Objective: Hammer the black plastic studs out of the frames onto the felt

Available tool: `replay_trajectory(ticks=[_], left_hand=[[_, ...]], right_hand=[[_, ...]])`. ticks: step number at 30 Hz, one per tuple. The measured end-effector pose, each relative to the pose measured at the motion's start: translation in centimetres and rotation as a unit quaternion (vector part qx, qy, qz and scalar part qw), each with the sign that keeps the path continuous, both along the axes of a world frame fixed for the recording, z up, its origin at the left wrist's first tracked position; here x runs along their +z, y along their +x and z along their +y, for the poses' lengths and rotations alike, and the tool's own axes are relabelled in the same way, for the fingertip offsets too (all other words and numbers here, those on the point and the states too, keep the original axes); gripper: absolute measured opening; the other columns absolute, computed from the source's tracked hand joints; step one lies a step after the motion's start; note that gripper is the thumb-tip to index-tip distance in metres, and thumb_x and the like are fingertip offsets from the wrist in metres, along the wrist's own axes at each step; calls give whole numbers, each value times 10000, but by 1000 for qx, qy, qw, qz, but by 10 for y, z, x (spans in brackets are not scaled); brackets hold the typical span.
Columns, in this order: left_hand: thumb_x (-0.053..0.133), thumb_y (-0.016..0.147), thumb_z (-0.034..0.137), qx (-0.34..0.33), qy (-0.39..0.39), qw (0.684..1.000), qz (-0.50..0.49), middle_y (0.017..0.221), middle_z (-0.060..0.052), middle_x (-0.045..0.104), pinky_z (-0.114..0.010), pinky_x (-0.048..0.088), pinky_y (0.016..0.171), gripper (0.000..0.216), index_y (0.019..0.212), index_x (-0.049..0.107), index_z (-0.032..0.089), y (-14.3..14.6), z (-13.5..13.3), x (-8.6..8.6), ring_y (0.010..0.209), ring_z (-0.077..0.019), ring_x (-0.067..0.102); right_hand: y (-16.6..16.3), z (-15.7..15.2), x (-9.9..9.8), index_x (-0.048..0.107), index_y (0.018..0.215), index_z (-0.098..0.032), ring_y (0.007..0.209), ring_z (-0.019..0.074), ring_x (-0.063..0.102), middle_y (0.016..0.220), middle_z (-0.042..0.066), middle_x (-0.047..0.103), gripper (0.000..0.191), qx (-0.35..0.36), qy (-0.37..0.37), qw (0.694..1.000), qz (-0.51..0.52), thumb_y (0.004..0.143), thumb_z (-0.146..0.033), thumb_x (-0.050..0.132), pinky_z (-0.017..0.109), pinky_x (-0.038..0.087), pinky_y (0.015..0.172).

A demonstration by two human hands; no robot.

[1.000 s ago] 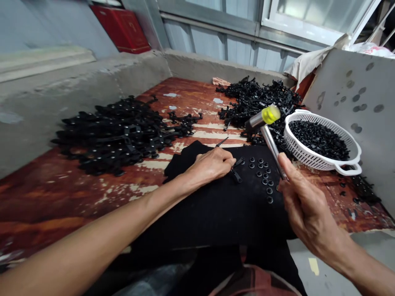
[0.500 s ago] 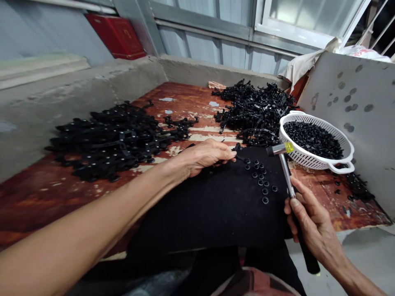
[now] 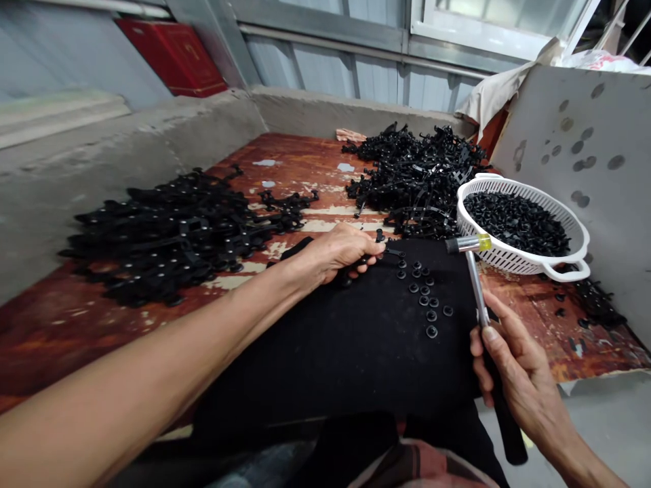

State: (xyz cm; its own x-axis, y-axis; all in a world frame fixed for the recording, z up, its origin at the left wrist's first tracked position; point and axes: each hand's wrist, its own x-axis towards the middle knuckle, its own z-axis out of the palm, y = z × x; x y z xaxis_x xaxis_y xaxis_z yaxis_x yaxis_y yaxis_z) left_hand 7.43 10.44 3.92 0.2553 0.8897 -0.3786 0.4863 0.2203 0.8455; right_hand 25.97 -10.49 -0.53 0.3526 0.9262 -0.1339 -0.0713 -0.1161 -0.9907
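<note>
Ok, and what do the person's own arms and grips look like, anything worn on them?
The left grip and right grip are bare human hands; no gloves or rings show. The left forearm and right forearm are slim and bare too: no sleeve, watch or cable is visible. Plaid clothing, reddish and dark, shows at the bottom edge.

Discs [image 3: 424, 300] left of hammer [image 3: 477, 285]

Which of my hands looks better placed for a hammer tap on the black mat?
Probably your right hand: it grips the yellow-tipped hammer, while your left hand is occupied holding a black part over the black mat.
</note>
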Motion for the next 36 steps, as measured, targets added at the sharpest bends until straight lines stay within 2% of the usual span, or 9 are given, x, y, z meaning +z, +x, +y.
replay_trajectory(ticks=[10, 22, 25, 28, 30, 32, 34, 36], left_hand=[[660, 717, 224, -12, 16, 1000, 11, 486, 22, 492, -224, 293, 385, 233, 533, 529, 167, 0, 4, -6, 389, -77, 407], [638, 697, 267, -28, 32, 999, 31, 492, 23, 484, -229, 282, 397, 202, 549, 534, 175, -1, 6, -11, 395, -81, 393], [639, 695, 287, -27, 38, 998, 38, 478, 27, 480, -224, 280, 396, 223, 538, 524, 180, -1, 5, -11, 392, -79, 390], [632, 700, 304, -35, 65, 996, 41, 488, 23, 498, -219, 286, 404, 232, 534, 529, 178, -2, 3, -12, 403, -78, 408], [626, 690, 289, -36, 85, 995, 39, 491, 22, 504, -215, 279, 404, 219, 529, 528, 176, -2, 1, -12, 406, -76, 416], [621, 678, 288, -36, 96, 994, 34, 479, 25, 495, -212, 260, 398, 210, 526, 530, 176, -3, 0, -14, 400, -75, 412], [621, 676, 313, -41, 99, 994, 28, 467, 27, 485, -210, 247, 393, 214, 533, 540, 177, -4, 0, -16, 394, -75, 407], [622, 677, 342, -47, 105, 993, 23, 467, 26, 483, -208, 244, 388, 231, 536, 545, 177, -5, 1, -20, 391, -75, 405]], right_hand=[[0, 0, 0, 421, 1433, -324, 435, 71, 477, 755, -52, 583, 594, 5, -9, 1000, 13, 902, -499, 625, 149, 434, 316], [-1, -1, 2, 453, 1408, -337, 434, 64, 481, 757, -56, 562, 566, 9, -8, 1000, 9, 899, -507, 630, 146, 441, 321], [0, -1, 1, 444, 1421, -344, 439, 66, 480, 769, -52, 553, 531, 21, -5, 1000, -15, 930, -482, 592, 152, 442, 327], [1, 1, 2, 421, 1454, -344, 445, 75, 483, 770, -43, 543, 495, 49, -10, 996, -79, 977, -427, 523, 161, 426, 327], [2, 4, 4, 421, 1473, -340, 452, 90, 486, 749, -33, 539, 475, 83, -2, 984, -156, 1001, -363, 474, 180, 428, 338], [4, 9, 8, 417, 1489, -336, 525, 127, 554, 772, -4, 581, 484, 115, 37, 961, -250, 1008, -291, 445, 229, 499, 413], [6, 16, 13, 387, 1513, -326, 738, 192, 659, 916, 50, 659, 526, 125, 102, 926, -341, 1000, -225, 437, 316, 590, 599], [7, 24, 16, 336, 1543, -294, 977, 253, 671, 1111, 99, 680, 586, 132, 143, 888, -417, 979, -163, 432, 408, 591, 801]])
